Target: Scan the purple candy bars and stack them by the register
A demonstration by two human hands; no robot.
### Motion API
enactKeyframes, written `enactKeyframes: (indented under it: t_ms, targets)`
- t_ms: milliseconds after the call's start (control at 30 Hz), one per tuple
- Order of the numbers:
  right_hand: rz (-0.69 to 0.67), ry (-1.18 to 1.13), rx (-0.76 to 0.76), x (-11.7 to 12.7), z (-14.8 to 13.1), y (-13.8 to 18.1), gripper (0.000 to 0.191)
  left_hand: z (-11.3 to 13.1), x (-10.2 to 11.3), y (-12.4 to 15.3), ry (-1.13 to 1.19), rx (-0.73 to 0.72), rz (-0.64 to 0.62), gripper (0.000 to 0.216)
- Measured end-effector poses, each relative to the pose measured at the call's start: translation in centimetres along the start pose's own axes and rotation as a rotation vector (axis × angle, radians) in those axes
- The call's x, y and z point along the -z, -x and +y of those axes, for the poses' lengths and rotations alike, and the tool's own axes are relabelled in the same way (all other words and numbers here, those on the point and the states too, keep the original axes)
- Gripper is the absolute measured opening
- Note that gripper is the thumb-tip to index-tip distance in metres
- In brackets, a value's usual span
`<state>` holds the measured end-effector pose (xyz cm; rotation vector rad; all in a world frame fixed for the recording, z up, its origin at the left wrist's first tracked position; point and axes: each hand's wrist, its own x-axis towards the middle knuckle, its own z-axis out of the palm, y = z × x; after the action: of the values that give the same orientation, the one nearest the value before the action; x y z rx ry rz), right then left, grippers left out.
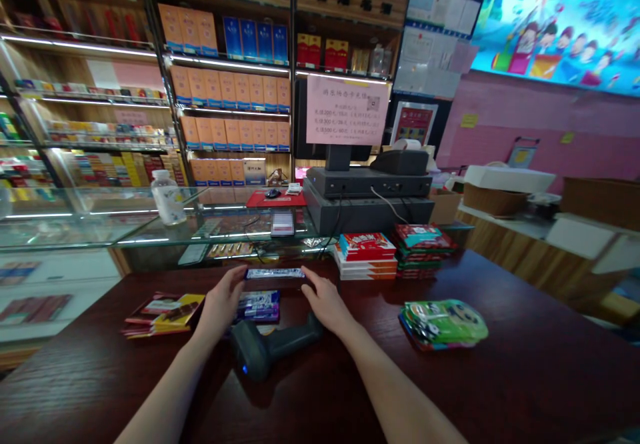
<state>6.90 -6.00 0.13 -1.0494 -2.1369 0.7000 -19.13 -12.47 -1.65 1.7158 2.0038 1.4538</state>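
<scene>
Between my two hands is a narrow white-and-blue wrapped bar [275,273] near the back edge of the dark wooden counter [380,377]. My left hand [223,303] touches its left end with the fingertips, and my right hand [323,296] has its fingertips at the right end. Purple packets [261,306] lie in front of the bar, partly hidden by my left hand. Nearer to me, a black barcode scanner [273,347] with a blue light rests on its side. Left of my left hand lies a pile of yellow-and-brown chocolate packs [170,312].
Red-and-white boxes [367,255] and dark red packs [423,249] are stacked at the counter's back. Green packets [444,324] lie to the right. Behind stand a cash register [367,194], a glass display case [150,221] and a white bottle [168,197].
</scene>
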Motion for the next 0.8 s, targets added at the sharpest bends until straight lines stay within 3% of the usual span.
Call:
enactKeyframes:
  t_ms: [200,400,800]
  targets:
    - [0.278,-0.203,0.148,-0.1,1.4,-0.2,0.052,1.1,0.3,0.0,0.274,0.030,0.053,0.058]
    - [0.439,-0.231,0.229,-0.2,1.4,-0.1,0.044,3.3,0.7,0.4,0.337,0.015,0.097,0.058]
    - [0.515,-0.089,0.362,0.5,1.3,0.2,0.039,4.2,1.5,0.9,0.265,-0.078,0.107,0.042]
